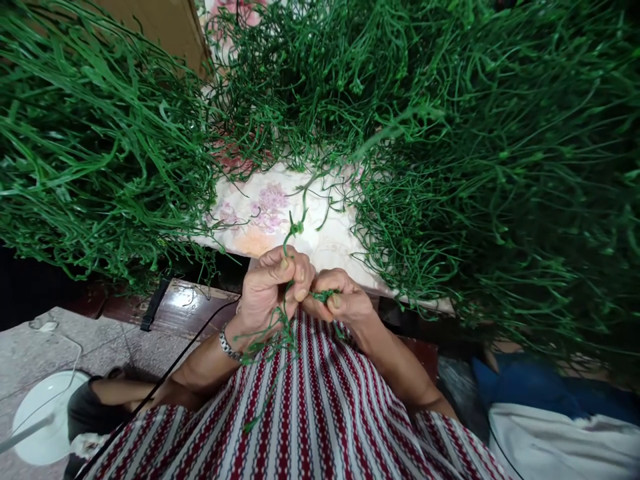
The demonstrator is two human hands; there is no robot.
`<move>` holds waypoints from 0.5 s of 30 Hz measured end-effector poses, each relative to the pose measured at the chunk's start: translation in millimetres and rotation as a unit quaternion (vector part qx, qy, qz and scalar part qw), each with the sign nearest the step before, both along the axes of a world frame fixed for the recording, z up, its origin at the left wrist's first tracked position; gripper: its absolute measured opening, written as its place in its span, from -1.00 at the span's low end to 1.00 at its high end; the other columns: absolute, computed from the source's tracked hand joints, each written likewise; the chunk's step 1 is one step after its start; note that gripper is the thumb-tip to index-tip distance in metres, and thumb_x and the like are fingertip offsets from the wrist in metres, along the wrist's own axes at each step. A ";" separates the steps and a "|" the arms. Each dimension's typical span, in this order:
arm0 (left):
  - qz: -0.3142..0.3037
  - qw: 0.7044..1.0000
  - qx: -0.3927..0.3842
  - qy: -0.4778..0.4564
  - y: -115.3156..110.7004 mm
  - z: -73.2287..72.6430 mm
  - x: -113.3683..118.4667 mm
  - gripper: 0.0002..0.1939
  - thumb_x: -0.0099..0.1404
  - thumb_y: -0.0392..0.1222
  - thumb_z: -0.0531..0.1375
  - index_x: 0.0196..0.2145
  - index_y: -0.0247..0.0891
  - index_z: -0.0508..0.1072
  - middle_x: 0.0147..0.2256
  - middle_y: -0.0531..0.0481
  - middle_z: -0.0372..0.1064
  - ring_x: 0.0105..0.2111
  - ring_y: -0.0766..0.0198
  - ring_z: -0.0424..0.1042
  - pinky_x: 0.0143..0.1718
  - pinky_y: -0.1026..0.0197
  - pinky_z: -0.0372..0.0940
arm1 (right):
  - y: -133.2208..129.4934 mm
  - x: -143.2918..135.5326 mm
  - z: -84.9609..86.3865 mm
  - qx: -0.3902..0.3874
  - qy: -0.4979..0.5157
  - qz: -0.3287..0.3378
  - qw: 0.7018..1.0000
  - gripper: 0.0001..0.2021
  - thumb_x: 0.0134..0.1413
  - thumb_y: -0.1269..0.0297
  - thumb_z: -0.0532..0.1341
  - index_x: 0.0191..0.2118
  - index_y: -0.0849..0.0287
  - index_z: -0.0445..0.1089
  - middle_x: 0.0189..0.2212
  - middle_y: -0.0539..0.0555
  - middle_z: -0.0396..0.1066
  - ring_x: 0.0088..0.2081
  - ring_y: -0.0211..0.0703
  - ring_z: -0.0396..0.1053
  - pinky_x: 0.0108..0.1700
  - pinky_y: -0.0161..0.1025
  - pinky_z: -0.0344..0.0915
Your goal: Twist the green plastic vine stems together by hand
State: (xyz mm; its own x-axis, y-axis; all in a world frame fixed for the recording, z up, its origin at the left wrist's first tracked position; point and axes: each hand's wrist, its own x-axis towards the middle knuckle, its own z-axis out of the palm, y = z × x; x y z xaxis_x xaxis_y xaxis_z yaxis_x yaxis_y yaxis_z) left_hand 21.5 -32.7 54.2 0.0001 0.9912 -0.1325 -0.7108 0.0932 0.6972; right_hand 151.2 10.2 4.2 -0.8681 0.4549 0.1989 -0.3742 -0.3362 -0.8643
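Observation:
My left hand [267, 283], with a metal-banded watch on its wrist, is closed in a pinch on a thin green plant stem [297, 227]. That stem rises above my fingers, and its leafy lower end dangles over the striped garment on my lap. Close beside it, my right hand [350, 297] is closed on a small green sprig bundle [324, 295] between thumb and fingers. Both hands almost touch, just in front of the table edge. Whether stem and bundle are joined is hidden by my fingers.
A table with a flowered cover [320, 233] lies ahead. Large heaps of green stems cover its left [100, 153], back and right [475, 187]. A brown box [165, 27] stands behind. Lower left, a person's arm [120, 390] shows near a white round base [47, 427]; a black cable crosses there.

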 end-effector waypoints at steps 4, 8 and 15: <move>0.021 0.997 0.025 0.076 2.3 -5.6 -7.2 -0.84 0.08 -0.15 0.27 -0.44 -0.30 0.43 -0.53 0.03 0.35 -0.60 0.42 0.28 -0.58 0.35 0.17 | 2.6 6.9 7.9 0.018 -0.107 -0.128 0.986 -0.60 0.05 -0.04 0.12 -0.53 0.24 0.25 -0.72 -0.14 0.02 -0.70 -0.43 -0.09 -0.63 -0.38 -0.15; 0.010 0.989 0.018 0.147 1.3 -15.4 -11.8 -0.72 0.05 -0.23 0.31 -0.24 -0.25 0.42 -0.45 0.06 0.37 -0.51 0.39 0.36 -0.42 0.33 0.28 | 6.1 12.2 12.4 0.137 -0.203 -0.175 0.954 -0.57 0.12 -0.05 0.05 -0.50 0.24 0.26 -0.67 -0.10 0.07 -0.62 -0.40 0.00 -0.56 -0.39 -0.05; -0.002 0.966 0.003 0.257 0.4 -31.3 -13.9 -0.90 0.14 -0.22 0.24 -0.40 -0.30 0.44 -0.54 0.10 0.29 -0.60 0.46 0.24 -0.56 0.40 0.17 | 2.4 9.3 19.0 0.347 -0.310 -0.230 0.855 -0.69 0.20 0.11 0.01 -0.47 0.20 0.19 -0.60 -0.07 0.12 -0.55 -0.35 0.07 -0.46 -0.37 0.01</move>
State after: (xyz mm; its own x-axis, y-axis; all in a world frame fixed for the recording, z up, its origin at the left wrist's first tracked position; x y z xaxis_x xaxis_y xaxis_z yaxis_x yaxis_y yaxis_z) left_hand 7.7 -32.2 22.9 -0.0611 0.9921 -0.1092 -0.2693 0.0889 0.9589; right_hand 160.5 12.6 23.2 -0.6657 0.7356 0.1254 0.2733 0.3968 -0.8763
